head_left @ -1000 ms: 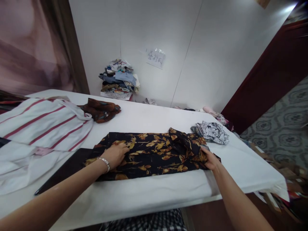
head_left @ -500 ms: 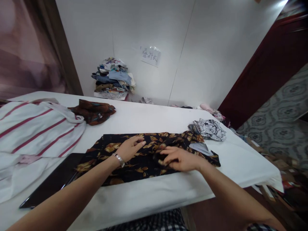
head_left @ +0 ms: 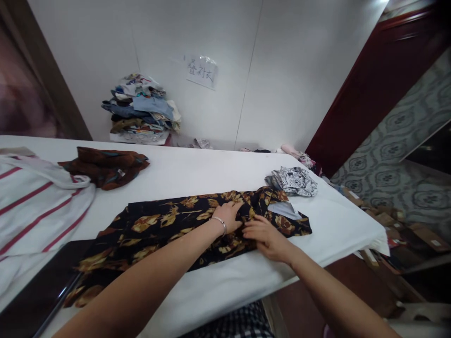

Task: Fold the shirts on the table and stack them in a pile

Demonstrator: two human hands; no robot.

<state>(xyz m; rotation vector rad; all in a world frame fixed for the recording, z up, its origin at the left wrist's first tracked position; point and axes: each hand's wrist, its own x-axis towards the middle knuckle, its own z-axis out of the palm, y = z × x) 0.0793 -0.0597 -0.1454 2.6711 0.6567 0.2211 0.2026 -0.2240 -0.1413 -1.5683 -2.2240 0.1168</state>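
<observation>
At the near edge, a strip of checked fabric [head_left: 225,326] shows under the white table [head_left: 197,173]. Both forearms reach in from there, now angled further right than a second ago. The left hand [head_left: 230,215] (a thin bracelet at its wrist) lies flat, fingers spread and clasping nothing, on the black shirt with gold leaves [head_left: 165,225]; a second ago it pressed the shirt's left part, and it has since slid right to meet the other hand. The right hand [head_left: 264,234] rests just beside it, fingers loosely bent on the cloth; whether it pinches a fold I cannot tell. A second ago it held the shirt's right end, which now lies folded in, showing a pale inner patch.

The shirt stretches along the near half of the table, its left end over a dark flat board [head_left: 38,291]. Left of it lies the red-striped white garment [head_left: 31,206]. Further back sit a brown crumpled cloth [head_left: 105,165] on the left and a black-and-white patterned cloth [head_left: 294,180] on the right. Against the far wall stands a stack of folded clothes [head_left: 141,110], with a paper sign [head_left: 201,72] taped above.
</observation>
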